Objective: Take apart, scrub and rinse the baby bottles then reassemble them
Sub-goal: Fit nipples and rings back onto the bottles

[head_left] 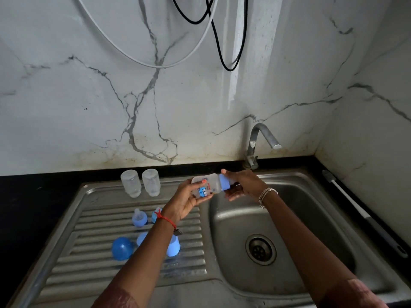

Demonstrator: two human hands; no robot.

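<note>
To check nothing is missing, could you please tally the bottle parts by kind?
Clear bottles: 3
Loose teat rings: 2
Blue caps: 3, one partly hidden
Bottle brush: 1
Total: 9

White marble-look wall (66,118), veined in grey, stained brown along its foot, with a pale vertical streak (233,85) running down above the tap. Looped across its upper part, a white cable (133,57) and a black cable (219,50), both hanging free. Below, set into a black countertop (33,196), a stainless-steel sink (311,207): ribbed drainboard (100,223) to the left, deep basin to the right, round drain (260,249) at the basin's bottom. At the back edge, a dull metal swan-neck tap (255,141), spout bent down to the right.
</note>
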